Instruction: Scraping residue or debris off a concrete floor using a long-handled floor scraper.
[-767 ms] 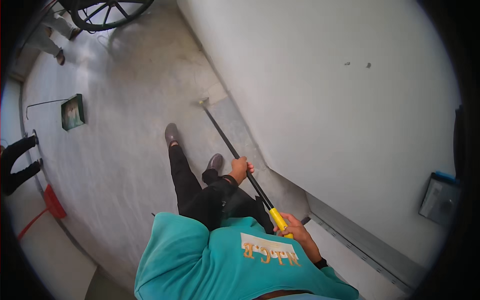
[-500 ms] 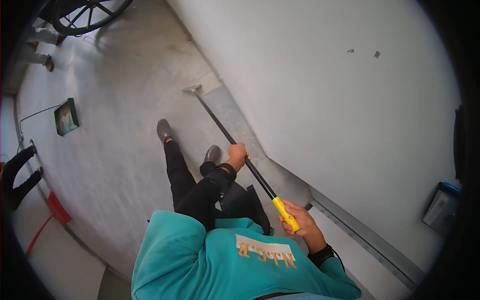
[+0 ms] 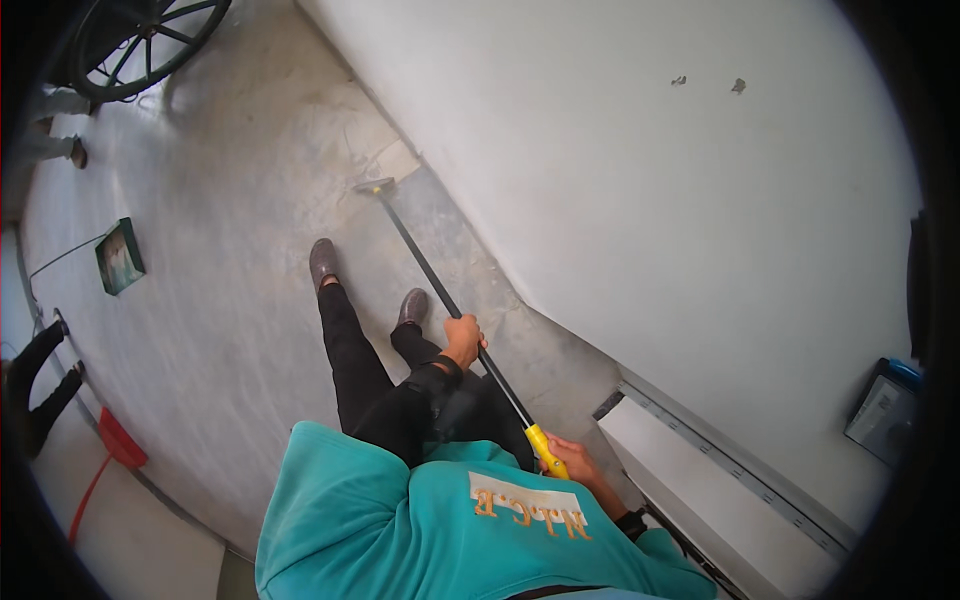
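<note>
I hold a long black pole (image 3: 430, 275) with a yellow grip (image 3: 548, 455) at its near end. My left hand (image 3: 463, 340) is shut around the middle of the shaft. My right hand (image 3: 572, 463) is shut on the yellow grip close to my chest. The flat scraper head (image 3: 374, 186) at the far end rests on the grey concrete floor (image 3: 220, 330), near the foot of the white wall (image 3: 640, 180). My two dark shoes stand just left of the pole.
A wheel (image 3: 140, 45) stands at the top left. A small green box (image 3: 119, 257) lies on the floor to the left. Another person's legs (image 3: 40, 385) and a red tool (image 3: 105, 460) are at the left edge. A white ledge (image 3: 700, 490) runs along the wall.
The scraper head has slid farther away along the floor by the wall, and both hands have pushed the pole forward.
</note>
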`<state>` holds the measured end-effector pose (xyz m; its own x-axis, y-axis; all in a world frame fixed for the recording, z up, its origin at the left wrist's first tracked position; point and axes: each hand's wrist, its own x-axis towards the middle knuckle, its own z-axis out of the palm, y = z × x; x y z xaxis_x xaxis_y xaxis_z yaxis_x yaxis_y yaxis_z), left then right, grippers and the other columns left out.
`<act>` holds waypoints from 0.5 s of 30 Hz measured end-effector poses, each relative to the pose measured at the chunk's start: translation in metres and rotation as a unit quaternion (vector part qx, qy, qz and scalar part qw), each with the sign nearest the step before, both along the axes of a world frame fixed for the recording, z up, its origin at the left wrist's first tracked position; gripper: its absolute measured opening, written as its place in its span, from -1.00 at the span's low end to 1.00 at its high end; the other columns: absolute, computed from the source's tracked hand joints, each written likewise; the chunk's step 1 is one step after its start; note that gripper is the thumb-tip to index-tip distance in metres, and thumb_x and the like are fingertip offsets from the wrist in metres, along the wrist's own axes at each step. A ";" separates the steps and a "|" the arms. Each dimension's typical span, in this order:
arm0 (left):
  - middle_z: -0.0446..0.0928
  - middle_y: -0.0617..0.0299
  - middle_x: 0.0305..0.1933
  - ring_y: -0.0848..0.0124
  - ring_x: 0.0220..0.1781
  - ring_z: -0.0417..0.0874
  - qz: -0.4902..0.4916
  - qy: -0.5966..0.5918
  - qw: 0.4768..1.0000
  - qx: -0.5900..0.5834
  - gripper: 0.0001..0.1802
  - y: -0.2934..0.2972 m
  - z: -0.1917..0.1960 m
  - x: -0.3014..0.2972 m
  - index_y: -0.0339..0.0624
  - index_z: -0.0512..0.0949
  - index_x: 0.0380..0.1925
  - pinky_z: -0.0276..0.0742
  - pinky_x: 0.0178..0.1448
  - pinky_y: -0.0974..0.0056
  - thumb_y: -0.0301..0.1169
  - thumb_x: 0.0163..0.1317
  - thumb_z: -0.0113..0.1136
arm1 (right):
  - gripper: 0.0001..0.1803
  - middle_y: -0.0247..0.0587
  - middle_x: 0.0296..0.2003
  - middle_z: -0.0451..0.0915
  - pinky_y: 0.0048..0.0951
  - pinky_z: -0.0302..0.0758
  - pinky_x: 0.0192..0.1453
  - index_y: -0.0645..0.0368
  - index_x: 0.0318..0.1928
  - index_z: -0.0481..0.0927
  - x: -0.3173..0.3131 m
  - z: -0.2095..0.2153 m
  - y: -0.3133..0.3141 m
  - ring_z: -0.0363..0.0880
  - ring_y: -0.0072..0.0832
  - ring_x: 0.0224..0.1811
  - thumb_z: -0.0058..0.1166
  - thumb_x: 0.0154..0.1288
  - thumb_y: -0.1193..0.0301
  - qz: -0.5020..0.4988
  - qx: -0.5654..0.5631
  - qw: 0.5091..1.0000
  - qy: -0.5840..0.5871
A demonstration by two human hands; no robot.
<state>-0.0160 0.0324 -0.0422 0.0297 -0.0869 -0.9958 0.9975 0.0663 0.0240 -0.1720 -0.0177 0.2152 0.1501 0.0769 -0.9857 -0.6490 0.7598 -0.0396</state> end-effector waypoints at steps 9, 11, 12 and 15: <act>0.26 0.14 -0.82 0.34 -0.86 0.30 0.001 -0.184 0.958 -0.221 -0.81 0.003 -0.039 0.024 -0.29 0.26 -0.73 0.23 -0.77 0.32 -0.42 -0.05 -0.17 | -0.62 -0.33 -0.64 0.29 -0.69 0.18 -0.70 0.05 -0.06 0.21 0.034 0.003 -0.002 0.22 -0.67 -0.72 -0.28 0.09 0.23 -0.017 0.012 1.000 0.021; 0.25 0.13 -0.83 0.32 -0.87 0.30 -0.009 -0.116 0.983 -0.141 -0.83 -0.006 -0.015 0.007 -0.37 0.26 -0.70 0.20 -0.81 0.30 -0.47 -0.06 -0.21 | -0.63 -0.31 -0.62 0.31 -0.69 0.20 -0.67 0.06 -0.07 0.23 0.023 0.014 -0.008 0.24 -0.66 -0.69 -0.28 0.09 0.24 0.047 -0.021 0.998 0.031; 0.24 0.12 -0.83 0.31 -0.87 0.30 -0.013 -0.079 0.992 -0.102 -0.84 -0.012 -0.006 -0.001 -0.40 0.25 -0.68 0.19 -0.82 0.30 -0.50 -0.06 -0.23 | -0.62 -0.31 -0.61 0.32 -0.69 0.21 -0.61 0.08 -0.06 0.23 0.021 0.020 -0.010 0.25 -0.67 -0.66 -0.28 0.10 0.24 0.026 -0.020 0.999 0.040; 0.23 0.10 -0.82 0.30 -0.89 0.29 -0.063 -0.043 0.997 -0.034 -0.86 -0.028 0.023 -0.004 -0.46 0.23 -0.64 0.15 -0.86 0.28 -0.54 -0.09 -0.24 | -0.60 -0.32 -0.60 0.32 -0.71 0.23 -0.52 0.11 -0.04 0.22 0.009 0.027 -0.018 0.26 -0.68 -0.61 -0.28 0.10 0.24 -0.004 0.000 0.999 0.047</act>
<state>-0.0198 0.0044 -0.0194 0.0990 -0.1629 -0.9817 0.9926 -0.0540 0.1091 -0.1632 -0.0356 0.2423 0.0579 0.0753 -0.9955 -0.6432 0.7655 0.0205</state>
